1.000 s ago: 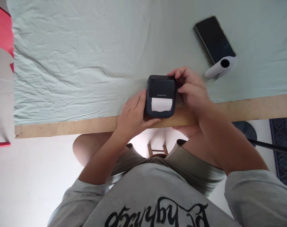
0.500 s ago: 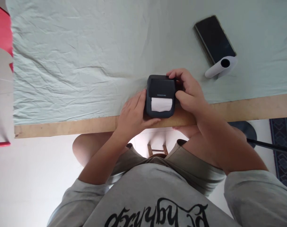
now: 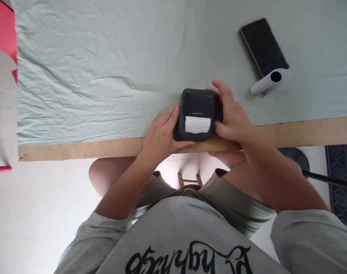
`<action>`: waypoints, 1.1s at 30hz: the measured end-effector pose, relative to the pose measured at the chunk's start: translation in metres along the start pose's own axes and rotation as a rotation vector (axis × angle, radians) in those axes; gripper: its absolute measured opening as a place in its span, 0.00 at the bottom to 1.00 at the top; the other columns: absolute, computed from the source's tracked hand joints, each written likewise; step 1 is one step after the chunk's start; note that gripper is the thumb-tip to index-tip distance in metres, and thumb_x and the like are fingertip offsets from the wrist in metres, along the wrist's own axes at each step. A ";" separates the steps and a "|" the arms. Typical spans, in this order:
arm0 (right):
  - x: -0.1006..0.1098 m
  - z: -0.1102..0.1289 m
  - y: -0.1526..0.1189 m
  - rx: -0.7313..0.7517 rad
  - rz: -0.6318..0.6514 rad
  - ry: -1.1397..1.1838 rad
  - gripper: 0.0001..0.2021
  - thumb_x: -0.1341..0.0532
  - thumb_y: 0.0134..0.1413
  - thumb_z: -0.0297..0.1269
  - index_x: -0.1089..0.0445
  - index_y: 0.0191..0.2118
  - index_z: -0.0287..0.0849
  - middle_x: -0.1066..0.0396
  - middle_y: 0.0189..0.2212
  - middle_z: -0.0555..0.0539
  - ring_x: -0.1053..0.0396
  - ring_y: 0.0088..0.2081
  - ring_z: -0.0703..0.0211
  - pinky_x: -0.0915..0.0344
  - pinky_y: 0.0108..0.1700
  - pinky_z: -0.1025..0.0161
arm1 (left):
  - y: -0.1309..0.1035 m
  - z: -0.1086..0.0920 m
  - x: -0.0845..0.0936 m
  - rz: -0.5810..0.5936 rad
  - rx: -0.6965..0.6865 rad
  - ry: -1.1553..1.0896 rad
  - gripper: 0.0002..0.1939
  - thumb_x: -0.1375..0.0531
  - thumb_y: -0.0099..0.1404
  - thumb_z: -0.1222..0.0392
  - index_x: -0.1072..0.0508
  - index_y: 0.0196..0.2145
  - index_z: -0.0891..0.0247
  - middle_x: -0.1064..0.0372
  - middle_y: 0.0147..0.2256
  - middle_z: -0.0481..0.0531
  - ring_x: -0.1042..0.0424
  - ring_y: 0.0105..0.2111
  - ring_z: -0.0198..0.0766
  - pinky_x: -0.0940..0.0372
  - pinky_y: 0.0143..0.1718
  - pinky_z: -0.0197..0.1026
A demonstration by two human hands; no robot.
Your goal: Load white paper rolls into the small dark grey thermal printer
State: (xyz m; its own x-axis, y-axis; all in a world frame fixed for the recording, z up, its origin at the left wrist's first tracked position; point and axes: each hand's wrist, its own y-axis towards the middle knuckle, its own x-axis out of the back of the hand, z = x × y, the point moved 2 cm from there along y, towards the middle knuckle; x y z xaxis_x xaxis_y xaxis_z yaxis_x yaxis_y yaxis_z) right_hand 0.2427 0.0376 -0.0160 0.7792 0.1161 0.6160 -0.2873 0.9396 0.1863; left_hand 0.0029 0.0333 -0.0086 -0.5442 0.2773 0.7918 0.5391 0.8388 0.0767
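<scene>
A small dark thermal printer [image 3: 197,105] stands near the front edge of the table, with a white paper roll [image 3: 197,125] showing in its front window. Along its left side my left hand [image 3: 162,131] is closed on it, the thumb lying below the near edge. My right hand [image 3: 232,114] holds the right side, fingers curved around the far corner and the thumb low on the side. The index finger of that hand is raised off the casing. The fingertips behind the printer are partly hidden.
On the pale green cloth [image 3: 104,68], a dark phone [image 3: 264,47] lies at the upper right. A loose roll of white paper [image 3: 266,83] touches its near end. The wooden table edge [image 3: 304,132] runs across in front of my lap. Something red [image 3: 3,34] is at far left.
My right index finger has lifted from the printer's far corner, and that hand has shifted slightly along its side. The printer stays between both hands; the whole view has shifted a little.
</scene>
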 end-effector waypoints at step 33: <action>0.004 0.000 0.006 0.073 -0.025 0.010 0.31 0.36 0.57 0.42 0.39 0.66 0.54 0.30 0.61 0.43 0.30 0.60 0.42 0.30 0.63 0.41 | 0.006 0.013 0.029 -0.377 0.453 -1.588 0.27 0.63 0.75 0.58 0.25 0.51 0.55 0.33 0.65 0.43 0.41 0.71 0.35 0.34 0.65 0.45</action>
State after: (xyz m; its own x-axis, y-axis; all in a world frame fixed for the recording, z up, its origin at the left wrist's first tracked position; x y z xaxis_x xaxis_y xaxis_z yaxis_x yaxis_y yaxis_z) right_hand 0.2440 0.0438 -0.0127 0.7920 0.0959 0.6029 -0.3066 0.9165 0.2570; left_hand -0.0174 0.0522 0.0070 -0.8027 -0.0284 -0.5957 0.1780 0.9419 -0.2848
